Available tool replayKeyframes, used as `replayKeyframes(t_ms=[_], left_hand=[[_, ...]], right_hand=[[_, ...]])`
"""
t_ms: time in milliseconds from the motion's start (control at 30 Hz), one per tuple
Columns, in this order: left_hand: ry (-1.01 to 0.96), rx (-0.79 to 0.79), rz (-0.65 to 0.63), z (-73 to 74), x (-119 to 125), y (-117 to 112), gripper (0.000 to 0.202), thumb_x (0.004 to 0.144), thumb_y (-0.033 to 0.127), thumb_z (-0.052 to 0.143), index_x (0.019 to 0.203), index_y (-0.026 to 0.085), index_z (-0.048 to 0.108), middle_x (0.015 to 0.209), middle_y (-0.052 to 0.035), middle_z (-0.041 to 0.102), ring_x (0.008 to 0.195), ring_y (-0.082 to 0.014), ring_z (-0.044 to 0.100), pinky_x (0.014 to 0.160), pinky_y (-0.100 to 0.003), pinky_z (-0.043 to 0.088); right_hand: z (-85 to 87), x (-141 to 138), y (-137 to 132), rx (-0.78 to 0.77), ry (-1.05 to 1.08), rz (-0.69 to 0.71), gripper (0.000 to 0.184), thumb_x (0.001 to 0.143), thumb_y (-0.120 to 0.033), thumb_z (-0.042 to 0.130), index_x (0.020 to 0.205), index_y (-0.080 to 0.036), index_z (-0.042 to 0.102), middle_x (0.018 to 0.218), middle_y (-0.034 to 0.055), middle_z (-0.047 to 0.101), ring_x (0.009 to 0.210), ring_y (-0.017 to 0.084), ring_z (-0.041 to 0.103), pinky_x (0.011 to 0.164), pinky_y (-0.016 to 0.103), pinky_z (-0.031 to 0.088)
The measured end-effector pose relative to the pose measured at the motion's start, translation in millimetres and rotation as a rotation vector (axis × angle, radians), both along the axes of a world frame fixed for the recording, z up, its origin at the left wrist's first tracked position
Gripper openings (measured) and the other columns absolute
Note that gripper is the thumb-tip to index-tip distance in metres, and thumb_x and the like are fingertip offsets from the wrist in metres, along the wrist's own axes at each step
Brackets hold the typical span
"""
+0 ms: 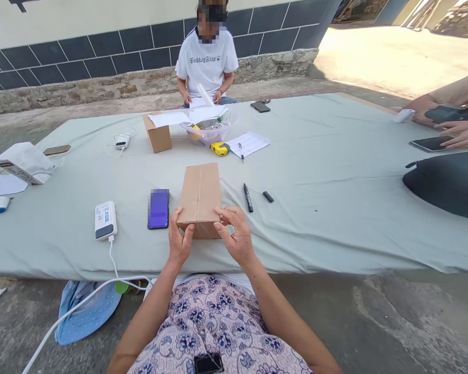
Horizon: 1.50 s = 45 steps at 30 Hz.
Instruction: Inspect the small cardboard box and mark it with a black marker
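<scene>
tan box (199,195) between left hand (180,241) and right hand (237,234), purple-screened phone (158,210) left of the left hand, black marker (248,197) just beyond the right hand, pale green cloth (335,202) beneath both, navy-flowered pale pink top (222,332) nearer the body

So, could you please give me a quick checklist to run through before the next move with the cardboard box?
1. Left grip on the near left corner of the cardboard box: ok.
2. Right grip at its near right corner: ok.
3. Top flaps closed: ok.
4. Box contents known: cannot tell, hidden inside.
5. Marker capped: not ok, the cap lies apart on its right.
6. Purple-screened phone clear of the box: ok, apart on the left.
</scene>
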State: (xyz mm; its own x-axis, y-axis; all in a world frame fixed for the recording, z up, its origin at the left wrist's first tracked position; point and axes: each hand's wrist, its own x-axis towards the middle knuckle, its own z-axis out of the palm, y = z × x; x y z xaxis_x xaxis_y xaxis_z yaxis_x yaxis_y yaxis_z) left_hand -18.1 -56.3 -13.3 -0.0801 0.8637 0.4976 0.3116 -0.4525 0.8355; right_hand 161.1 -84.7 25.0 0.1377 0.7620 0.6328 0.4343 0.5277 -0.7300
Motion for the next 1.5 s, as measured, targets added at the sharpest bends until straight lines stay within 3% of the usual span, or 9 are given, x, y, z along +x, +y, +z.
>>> replayKeyframes(t_ms=[200,467,667,900,1067,1167,1267,1400,1500], left_hand=[[-0.029,-0.035,-0.016,-5.4,-4,2,0.062,0.093,0.062,0.054,0.140,0.024,0.043,0.146,-0.0170,0.050,0.138,-0.0302,0.049,0.115,-0.047,0.040],[-0.155,-0.074,0.020,-0.1,-4,3,0.067,0.091,0.069,0.051,0.142,0.027,0.040,0.144,-0.0144,0.049,0.129,-0.0273,0.055,0.106,-0.040,0.047],[-0.272,-0.140,0.065,0.2,-9,0,0.068,0.091,0.068,0.052,0.143,0.026,0.037,0.137,-0.0146,0.055,0.120,-0.0253,0.059,0.104,-0.039,0.048],[-0.269,-0.228,0.018,-9.6,-9,0,0.070,0.096,0.067,0.044,0.151,0.027,0.028,0.133,-0.0140,0.057,0.115,-0.0231,0.062,0.089,-0.033,0.054],[-0.370,-0.371,-0.064,-20.8,-3,2,0.068,0.095,0.071,0.041,0.148,0.028,0.031,0.128,-0.0122,0.060,0.108,-0.0208,0.065,0.080,-0.031,0.058],[-0.390,-0.462,-0.137,-24.8,0,3,0.068,0.091,0.071,0.050,0.139,0.023,0.043,0.121,-0.0123,0.064,0.103,-0.0221,0.067,0.080,-0.035,0.061],[-0.380,-0.467,-0.137,-25.6,2,3,0.069,0.088,0.072,0.055,0.133,0.019,0.050,0.116,-0.0126,0.065,0.101,-0.0238,0.068,0.079,-0.039,0.062],[-0.353,-0.461,-0.122,-25.9,4,3,0.068,0.089,0.072,0.053,0.132,0.019,0.052,0.120,-0.0136,0.065,0.098,-0.0239,0.069,0.079,-0.041,0.063],[-0.331,-0.443,-0.109,-26.8,5,2,0.060,0.091,0.067,0.055,0.126,0.019,0.056,0.122,-0.0139,0.066,0.110,-0.0260,0.066,0.085,-0.041,0.062]], right_hand=[[-10.0,-5,4,0.032,0.035,0.004,0.031,0.097,-0.036,0.060,0.126,-0.030,0.068,0.105,0.0066,0.059,0.099,0.020,0.062,0.077,0.034,0.061],[-14.5,-4,6,-0.054,-0.039,0.059,0.039,0.099,-0.041,0.056,0.137,-0.033,0.062,0.114,0.0072,0.062,0.092,0.018,0.063,0.082,0.036,0.061],[-35.5,7,17,-0.087,-0.125,0.016,0.040,0.096,-0.047,0.061,0.132,-0.031,0.066,0.111,0.0080,0.067,0.103,0.023,0.064,0.086,0.039,0.061],[-63.3,26,18,-0.178,-0.076,-0.014,0.046,0.095,-0.049,0.059,0.133,-0.025,0.065,0.112,0.0092,0.073,0.086,0.019,0.069,0.069,0.034,0.062],[-59.3,30,8,-0.142,0.014,-0.060,0.045,0.096,-0.049,0.058,0.132,-0.023,0.066,0.119,0.0110,0.076,0.082,0.020,0.072,0.075,0.035,0.063],[-51.7,37,5,-0.090,0.027,-0.089,0.045,0.096,-0.051,0.058,0.128,-0.021,0.068,0.116,0.0128,0.077,0.089,0.022,0.072,0.074,0.034,0.062],[-49.7,41,4,-0.073,0.036,-0.099,0.042,0.096,-0.049,0.059,0.127,-0.022,0.068,0.111,0.0114,0.076,0.083,0.020,0.069,0.070,0.033,0.060],[-61.0,40,6,-0.084,0.087,-0.110,0.048,0.093,-0.048,0.064,0.134,-0.022,0.062,0.090,0.0050,0.069,0.074,0.017,0.061,0.067,0.030,0.058],[-75.0,40,11,-0.122,0.174,-0.090,0.058,0.092,-0.047,0.066,0.142,-0.021,0.053,0.081,0.0007,0.061,0.071,0.016,0.059,0.066,0.029,0.057]])
